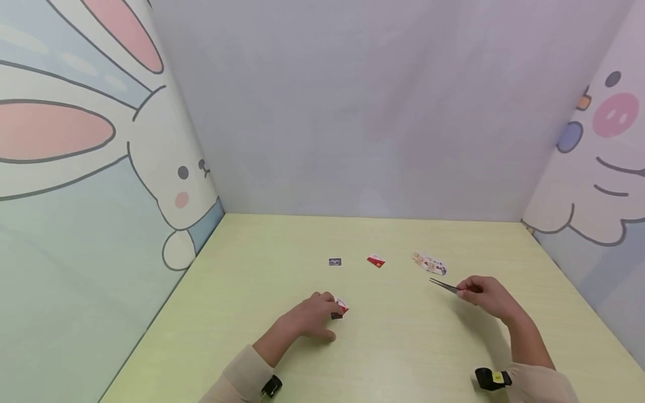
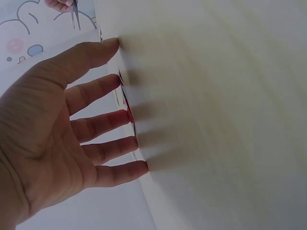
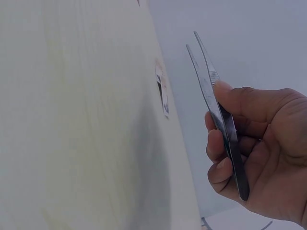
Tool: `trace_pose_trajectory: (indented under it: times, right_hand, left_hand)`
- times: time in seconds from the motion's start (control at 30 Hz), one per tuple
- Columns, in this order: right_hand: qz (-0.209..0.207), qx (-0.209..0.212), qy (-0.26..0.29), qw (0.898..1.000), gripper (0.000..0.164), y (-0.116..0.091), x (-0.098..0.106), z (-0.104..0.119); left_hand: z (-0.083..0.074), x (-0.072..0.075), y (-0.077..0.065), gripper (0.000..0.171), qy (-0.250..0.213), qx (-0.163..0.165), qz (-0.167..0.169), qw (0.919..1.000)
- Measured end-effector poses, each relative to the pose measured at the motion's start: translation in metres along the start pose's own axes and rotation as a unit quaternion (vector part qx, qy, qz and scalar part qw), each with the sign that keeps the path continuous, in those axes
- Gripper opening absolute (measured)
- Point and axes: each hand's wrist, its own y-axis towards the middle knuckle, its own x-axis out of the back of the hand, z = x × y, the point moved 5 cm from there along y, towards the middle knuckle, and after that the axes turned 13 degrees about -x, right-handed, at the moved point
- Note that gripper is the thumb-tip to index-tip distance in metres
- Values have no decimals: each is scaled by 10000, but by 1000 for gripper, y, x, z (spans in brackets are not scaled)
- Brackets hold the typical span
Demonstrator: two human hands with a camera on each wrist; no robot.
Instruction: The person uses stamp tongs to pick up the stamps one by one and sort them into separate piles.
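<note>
Beyond the tweezers [image 1: 452, 289] lie overlapping cards [image 1: 430, 264]; our right grip [image 1: 487, 298] pinches the tweezers, tips parted, seemingly for fine work. Left of the tweezers, our left grip [image 1: 313, 317] spreads over a red-and-white card [image 1: 344, 307], perhaps steadying it.

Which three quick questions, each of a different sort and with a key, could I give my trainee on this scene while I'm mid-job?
1. Name it: which hand holds the tweezers?
2. True or false: the tips of the tweezers are pressed together.
3. Fill the blank: in the head view, a ____ lies between the small dark piece beyond the left hand and the pale patterned pieces.

Key:
1. The right hand.
2. False; the tips stand apart.
3. Red-and-white piece.
</note>
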Motion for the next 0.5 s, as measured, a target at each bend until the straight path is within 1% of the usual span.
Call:
trace_pose_trajectory:
  times: [0.2, 0.5]
  right_hand:
    - [94, 69, 50, 9999, 22, -1, -2, 9]
    - [45, 253, -23, 9997, 17, -1, -4, 17]
  left_hand:
    - [1, -1, 0, 40, -79, 86, 55, 9999]
    - [0, 0, -1, 40, -43, 89, 35, 9999]
